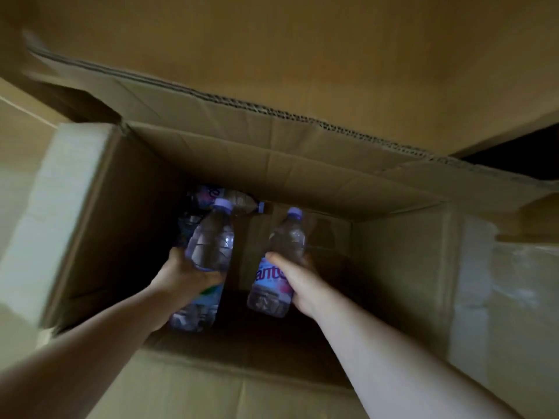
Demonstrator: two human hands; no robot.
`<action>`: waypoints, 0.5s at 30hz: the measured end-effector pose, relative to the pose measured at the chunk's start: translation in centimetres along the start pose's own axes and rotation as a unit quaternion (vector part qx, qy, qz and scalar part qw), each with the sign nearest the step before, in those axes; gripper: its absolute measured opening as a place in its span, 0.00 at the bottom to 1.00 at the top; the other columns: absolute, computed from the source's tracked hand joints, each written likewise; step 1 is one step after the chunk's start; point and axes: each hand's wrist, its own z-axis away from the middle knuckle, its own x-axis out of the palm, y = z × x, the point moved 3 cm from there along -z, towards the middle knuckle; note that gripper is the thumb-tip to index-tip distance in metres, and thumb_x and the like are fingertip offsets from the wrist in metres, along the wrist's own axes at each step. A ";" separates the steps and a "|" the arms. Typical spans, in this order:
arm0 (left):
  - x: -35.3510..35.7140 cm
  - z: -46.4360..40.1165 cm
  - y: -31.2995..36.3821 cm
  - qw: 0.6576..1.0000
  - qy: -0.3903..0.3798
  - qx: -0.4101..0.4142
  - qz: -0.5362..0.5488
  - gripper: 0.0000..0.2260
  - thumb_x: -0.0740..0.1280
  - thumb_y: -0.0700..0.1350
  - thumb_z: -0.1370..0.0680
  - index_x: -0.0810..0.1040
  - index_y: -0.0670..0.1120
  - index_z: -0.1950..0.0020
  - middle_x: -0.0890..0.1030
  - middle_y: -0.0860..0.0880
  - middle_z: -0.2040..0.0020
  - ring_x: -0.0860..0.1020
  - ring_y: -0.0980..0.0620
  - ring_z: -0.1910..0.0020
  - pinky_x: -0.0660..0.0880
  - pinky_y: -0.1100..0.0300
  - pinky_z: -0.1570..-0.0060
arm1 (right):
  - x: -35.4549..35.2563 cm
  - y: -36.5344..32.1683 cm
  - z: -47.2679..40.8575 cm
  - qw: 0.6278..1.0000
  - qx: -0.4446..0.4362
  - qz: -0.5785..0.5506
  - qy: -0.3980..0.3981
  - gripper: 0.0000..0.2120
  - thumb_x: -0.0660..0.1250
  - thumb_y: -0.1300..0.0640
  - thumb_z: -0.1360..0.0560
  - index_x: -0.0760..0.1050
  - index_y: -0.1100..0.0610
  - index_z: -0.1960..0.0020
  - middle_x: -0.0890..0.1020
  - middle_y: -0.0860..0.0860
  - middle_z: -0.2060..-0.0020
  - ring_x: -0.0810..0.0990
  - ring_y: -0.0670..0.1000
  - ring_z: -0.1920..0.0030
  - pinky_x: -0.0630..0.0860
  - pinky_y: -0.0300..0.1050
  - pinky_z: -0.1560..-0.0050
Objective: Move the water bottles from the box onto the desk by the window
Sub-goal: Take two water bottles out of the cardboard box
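Head view looked down into an open cardboard box (393, 255), flaps folded out. Both arms reached in from the bottom edge.

Left hand (184, 275) was clamped around the middle of a clear water bottle (211, 243). Fingers wrapped under and behind it, so the bottle sat on the inner, right side of the palm. Purple cap pointed up and away toward the far wall; base hung below the wrist, toward the camera. Label mostly hidden by the hand, just a bit of blue and green showing under the fingers.

Right hand (298, 285) was clamped on a second water bottle (276, 267) at label height. Thumb lay across the front of the label, the rest of the hand was on the bottle's right side, so the bottle sat to the left of that palm. Its purple cap also pointed up and away, base toward the camera. Label was blue with pink lettering, partly covered.

The two held bottles were near each other, side by side, not touching, both inside the box opening above its dark floor.

More bottles (233, 201) lay on their sides in the far left corner of the box, behind the left-hand bottle, one with its cap pointing right. Count unclear, too dark.

Frame was dim and slightly blurred at the left flap (51, 207).
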 end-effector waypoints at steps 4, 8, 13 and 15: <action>-2.2 3.9 0.3 0.998 0.020 -0.007 0.057 0.29 0.79 0.43 0.34 0.65 0.40 0.43 0.76 0.41 0.51 0.78 0.42 0.53 0.76 0.50 0.53 | 2.8 -0.1 5.1 0.991 -0.056 0.119 0.000 0.40 0.81 0.45 0.46 0.72 0.55 0.38 0.84 0.54 0.49 0.85 0.54 0.52 0.82 0.54 0.47; -4.5 7.6 0.4 0.989 0.042 0.017 0.142 0.27 0.77 0.40 0.32 0.64 0.41 0.43 0.75 0.45 0.56 0.77 0.46 0.57 0.75 0.54 0.59 | 4.8 -0.7 10.1 0.974 -0.121 0.191 -0.013 0.26 0.78 0.57 0.33 0.66 0.55 0.43 0.81 0.53 0.50 0.83 0.52 0.50 0.80 0.51 0.45; -8.5 13.1 -0.2 0.972 0.083 0.041 0.215 0.26 0.78 0.44 0.34 0.66 0.45 0.44 0.77 0.48 0.56 0.78 0.50 0.58 0.75 0.55 0.60 | 7.1 -2.8 17.2 0.932 -0.205 0.299 -0.033 0.26 0.77 0.57 0.32 0.64 0.52 0.42 0.80 0.49 0.51 0.82 0.48 0.51 0.79 0.50 0.44; -10.3 15.6 -0.7 0.967 0.093 0.043 0.235 0.30 0.78 0.50 0.41 0.71 0.46 0.44 0.82 0.46 0.54 0.82 0.49 0.58 0.80 0.50 0.58 | 8.3 -3.9 20.2 0.915 -0.226 0.331 -0.041 0.26 0.77 0.56 0.33 0.64 0.51 0.43 0.81 0.48 0.51 0.82 0.48 0.51 0.79 0.50 0.44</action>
